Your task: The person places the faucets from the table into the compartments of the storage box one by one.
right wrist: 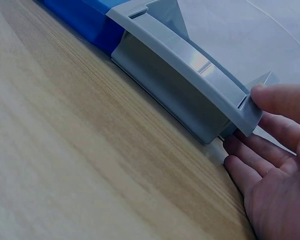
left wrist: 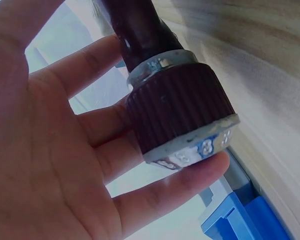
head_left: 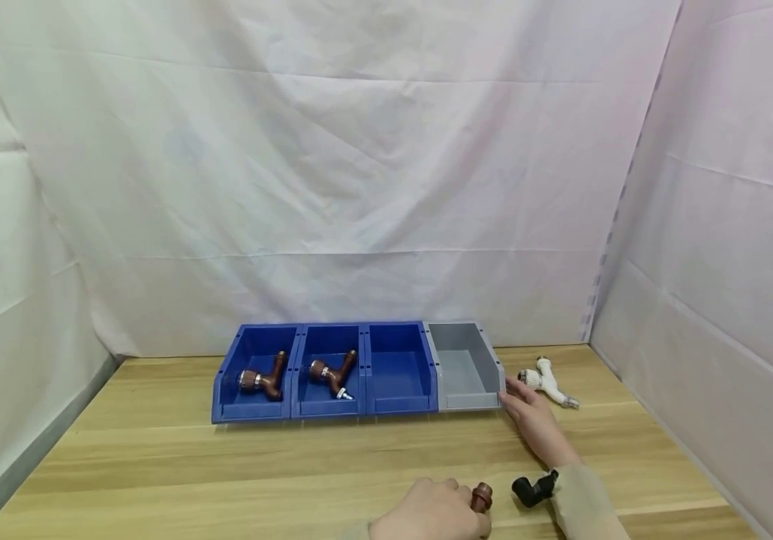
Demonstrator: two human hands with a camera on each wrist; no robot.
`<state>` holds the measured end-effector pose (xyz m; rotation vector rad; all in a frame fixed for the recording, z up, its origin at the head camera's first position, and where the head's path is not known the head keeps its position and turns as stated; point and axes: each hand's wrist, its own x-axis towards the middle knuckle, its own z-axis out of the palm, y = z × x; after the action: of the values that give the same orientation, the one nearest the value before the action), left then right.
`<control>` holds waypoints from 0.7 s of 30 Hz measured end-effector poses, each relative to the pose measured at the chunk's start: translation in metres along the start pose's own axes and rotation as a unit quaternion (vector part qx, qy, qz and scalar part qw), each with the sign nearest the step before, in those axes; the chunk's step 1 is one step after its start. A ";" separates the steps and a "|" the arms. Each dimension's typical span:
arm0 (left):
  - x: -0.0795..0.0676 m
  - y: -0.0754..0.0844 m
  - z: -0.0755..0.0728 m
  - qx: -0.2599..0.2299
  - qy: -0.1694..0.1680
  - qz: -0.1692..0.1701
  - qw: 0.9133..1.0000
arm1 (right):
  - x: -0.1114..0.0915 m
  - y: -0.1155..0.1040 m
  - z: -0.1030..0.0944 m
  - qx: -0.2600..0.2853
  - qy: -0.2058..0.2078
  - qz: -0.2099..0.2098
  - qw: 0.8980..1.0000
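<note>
My left hand [head_left: 430,510] is low at the front of the table and holds a brown faucet [head_left: 482,495]. In the left wrist view, the ribbed knob [left wrist: 180,107] of this faucet, with its silvery collar and end cap, lies against the fingers. Farther right, my right hand [head_left: 536,421] grips the front right corner of a grey bin [head_left: 470,402]. The right wrist view shows the thumb [right wrist: 277,100] on the corner of the rim and the other fingers at the side below it. A white faucet [head_left: 548,382] lies just beyond that hand.
Three blue bins join the grey one in a row. A brown faucet [head_left: 265,381] lies in the leftmost bin, another brown faucet [head_left: 334,375] with a silvery nozzle in the second. A black angled piece [head_left: 533,490] sits at my right wrist. White cloth [head_left: 359,165] hangs behind the table [head_left: 224,480].
</note>
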<state>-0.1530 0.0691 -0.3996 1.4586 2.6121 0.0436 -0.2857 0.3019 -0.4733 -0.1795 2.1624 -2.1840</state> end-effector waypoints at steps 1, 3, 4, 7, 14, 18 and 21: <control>0.000 0.000 0.000 0.002 0.000 -0.001 1.000 | 0.000 0.000 0.000 -0.003 0.000 0.000 1.000; 0.000 -0.001 0.000 0.006 0.000 -0.003 1.000 | 0.001 0.000 0.000 -0.004 0.001 0.001 1.000; 0.000 -0.001 -0.001 0.006 0.000 -0.004 1.000 | 0.001 0.001 0.000 -0.003 0.001 0.000 1.000; -0.001 -0.001 -0.002 0.003 -0.003 -0.008 1.000 | 0.001 0.002 -0.001 -0.002 0.001 -0.006 1.000; -0.003 -0.001 -0.005 -0.001 0.003 -0.008 1.000 | 0.000 0.002 -0.001 0.006 -0.005 -0.014 1.000; -0.003 -0.002 -0.004 -0.010 0.001 -0.009 1.000 | 0.001 0.002 -0.001 0.015 -0.001 -0.007 1.000; -0.004 -0.003 -0.005 -0.009 0.007 -0.006 1.000 | 0.002 0.002 -0.001 0.012 0.001 -0.007 1.000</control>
<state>-0.1540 0.0642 -0.3945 1.4431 2.6234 0.0761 -0.2874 0.3025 -0.4748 -0.1922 2.1409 -2.2192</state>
